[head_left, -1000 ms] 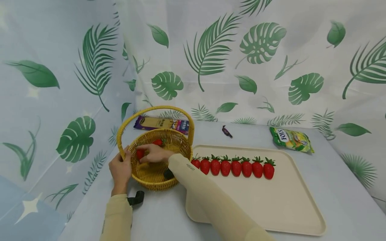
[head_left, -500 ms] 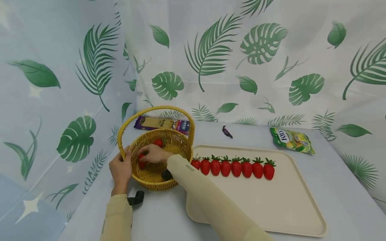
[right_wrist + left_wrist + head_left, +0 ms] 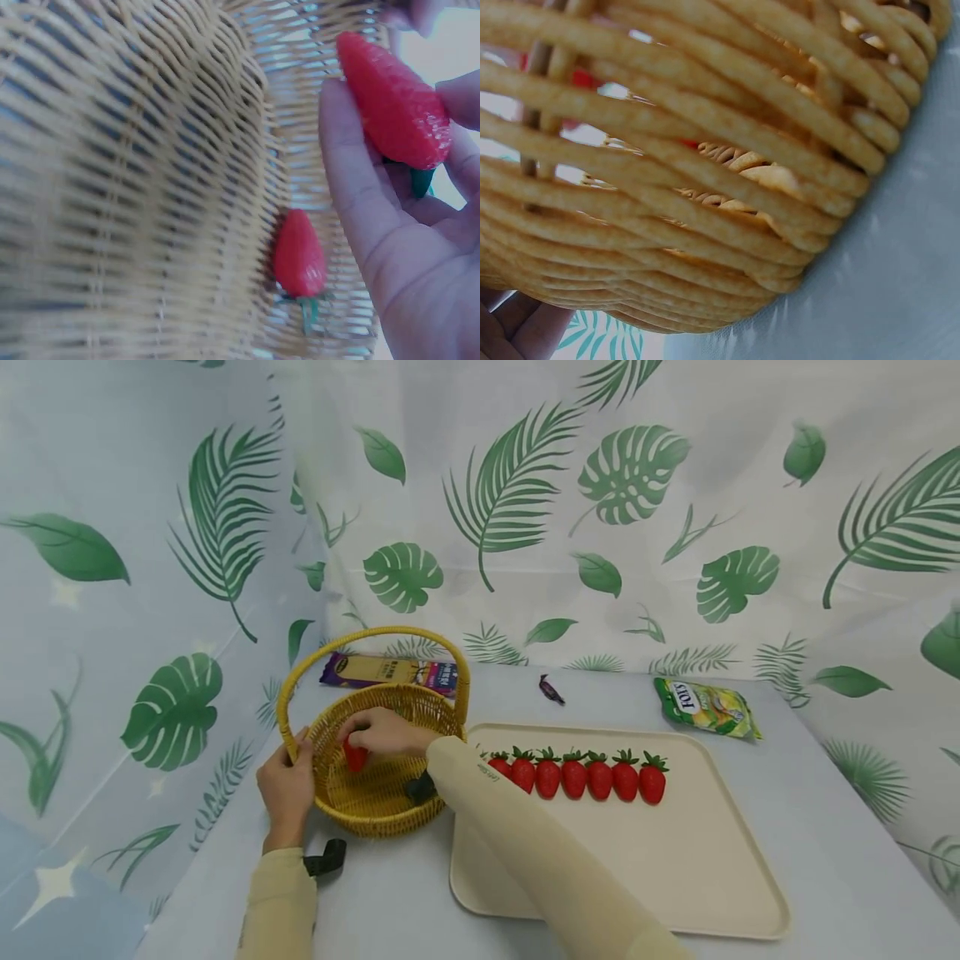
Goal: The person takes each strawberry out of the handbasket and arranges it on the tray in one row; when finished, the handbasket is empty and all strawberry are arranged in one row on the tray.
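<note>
My left hand (image 3: 287, 785) grips the rim of the yellow wicker basket (image 3: 378, 828), where the arched handle joins it. Close weave of the basket (image 3: 667, 172) fills the left wrist view, with fingers (image 3: 536, 334) at its lower left edge. Inside the basket, my right hand (image 3: 382, 732) pinches a red strawberry (image 3: 356, 756) between thumb and fingers. The right wrist view shows this strawberry (image 3: 394, 101) with its green stem towards the palm. A second strawberry (image 3: 300, 255) lies against the basket wall; the right hand hides it in the head view.
A beige tray (image 3: 637, 868) right of the basket bears a row of several strawberries (image 3: 598, 779), partly covered by the right sleeve. Behind stand a purple-and-gold packet (image 3: 382, 670), a small wrapped candy (image 3: 551, 690) and a green FOX'S bag (image 3: 707, 707).
My right hand has closed its fingers on the strawberry at the basket's left side and raised it a little. The left hand keeps its grip. The head view has shifted slightly.
</note>
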The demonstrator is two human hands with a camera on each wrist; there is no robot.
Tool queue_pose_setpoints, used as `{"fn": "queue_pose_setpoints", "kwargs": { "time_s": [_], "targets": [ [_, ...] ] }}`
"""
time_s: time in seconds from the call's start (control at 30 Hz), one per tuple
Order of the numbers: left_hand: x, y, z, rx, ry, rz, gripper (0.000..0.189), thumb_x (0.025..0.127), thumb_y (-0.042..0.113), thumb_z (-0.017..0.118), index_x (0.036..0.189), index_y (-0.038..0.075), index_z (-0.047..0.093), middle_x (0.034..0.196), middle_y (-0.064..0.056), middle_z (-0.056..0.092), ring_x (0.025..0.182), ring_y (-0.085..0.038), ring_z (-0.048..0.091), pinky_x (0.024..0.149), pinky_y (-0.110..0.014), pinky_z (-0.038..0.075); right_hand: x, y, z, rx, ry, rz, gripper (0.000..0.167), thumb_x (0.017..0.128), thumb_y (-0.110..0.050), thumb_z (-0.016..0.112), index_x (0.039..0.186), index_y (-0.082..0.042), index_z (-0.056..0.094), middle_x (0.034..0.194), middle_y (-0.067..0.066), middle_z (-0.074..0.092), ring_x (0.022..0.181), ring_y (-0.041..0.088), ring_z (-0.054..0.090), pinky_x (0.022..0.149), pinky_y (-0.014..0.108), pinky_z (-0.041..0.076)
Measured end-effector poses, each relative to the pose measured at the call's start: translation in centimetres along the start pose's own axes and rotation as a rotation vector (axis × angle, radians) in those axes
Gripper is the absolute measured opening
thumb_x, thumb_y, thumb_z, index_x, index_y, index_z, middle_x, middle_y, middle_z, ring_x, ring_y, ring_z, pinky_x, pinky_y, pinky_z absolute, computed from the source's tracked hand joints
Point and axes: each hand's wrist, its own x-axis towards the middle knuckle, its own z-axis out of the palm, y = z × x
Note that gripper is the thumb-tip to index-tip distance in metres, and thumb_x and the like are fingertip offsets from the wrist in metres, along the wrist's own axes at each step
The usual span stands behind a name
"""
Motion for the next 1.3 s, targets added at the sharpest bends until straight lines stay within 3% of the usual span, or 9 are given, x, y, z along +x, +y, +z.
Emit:
{"fn": "queue_pose_setpoints", "kwargs": {
  "time_s": [0.23,0.37,0.57,0.73,0.87,1.03,1.3],
  "targets": [
    [-0.2,0.2,-0.1,0.016,-0.006,-0.007,0.035,0.102,0.030,0.053,0.128,0.009,0.065,0.102,-0.021,0.070,0.060,-0.017,0.044,0.051,-0.022,0.033,-2.3,-0.7,-1.5,-0.035,0.071,-0.019,0.025,0.097,-0.014,0.052,0.117,-0.006,0.066,0.105,0.002,0.063,0.088,0.015,0.063,0.082,0.044,0.055],
    [-0.3,0.3,-0.2,0.013,-0.010,-0.014,0.035,0.102,0.030,0.054,0.128,0.010,0.066,0.099,-0.020,0.070,0.058,-0.015,0.043,0.050,-0.023,0.033,-4.4,-1.1,-2.1,-0.026,0.127,-0.014,0.024,0.096,-0.013,0.054,0.116,-0.008,0.067,0.107,0.002,0.063,0.088,0.016,0.063,0.081,0.045,0.055],
    [-0.2,0.1,-0.3,0.011,-0.001,0.030,0.034,0.102,0.030,0.054,0.125,0.009,0.067,0.077,-0.020,0.065,0.044,-0.011,0.034,0.043,-0.026,0.030,-7.8,-1.4,-3.1,0.022,0.220,0.015,0.021,0.096,-0.018,0.060,0.112,-0.018,0.072,0.110,-0.002,0.065,0.084,0.016,0.064,0.075,0.033,0.055],
    [-0.1,0.2,-0.2,0.010,-0.001,0.039,0.035,0.102,0.029,0.053,0.125,0.007,0.067,0.089,-0.022,0.069,0.048,-0.012,0.037,0.045,-0.025,0.030,-10.1,-0.6,-4.2,0.012,0.242,0.012,0.023,0.096,-0.024,0.063,0.116,-0.015,0.071,0.116,-0.001,0.062,0.085,0.017,0.065,0.079,0.034,0.055],
    [-0.1,0.2,-0.1,0.015,0.002,0.027,0.034,0.102,0.029,0.054,0.125,0.008,0.067,0.089,-0.022,0.069,0.050,-0.013,0.038,0.046,-0.024,0.030,-11.7,0.4,-4.9,0.017,0.256,0.027,0.023,0.095,-0.025,0.065,0.116,-0.017,0.070,0.115,0.002,0.062,0.088,0.020,0.064,0.084,0.041,0.054],
    [-0.1,0.1,-0.1,0.018,0.009,0.029,0.033,0.102,0.028,0.054,0.125,0.008,0.067,0.095,-0.020,0.071,0.058,-0.009,0.045,0.050,-0.020,0.032,-13.4,1.8,-5.4,0.070,0.306,0.028,0.027,0.093,-0.021,0.066,0.119,-0.016,0.067,0.122,0.006,0.061,0.098,0.022,0.064,0.084,0.039,0.054],
    [-0.1,0.1,-0.1,0.015,0.000,0.039,0.033,0.102,0.028,0.054,0.124,0.007,0.068,0.082,-0.023,0.067,0.047,-0.011,0.036,0.044,-0.025,0.030,-16.4,4.2,-6.9,0.149,0.393,0.038,0.027,0.094,-0.014,0.063,0.121,-0.014,0.064,0.124,0.009,0.061,0.100,0.026,0.065,0.090,0.050,0.050]
  ]
}}
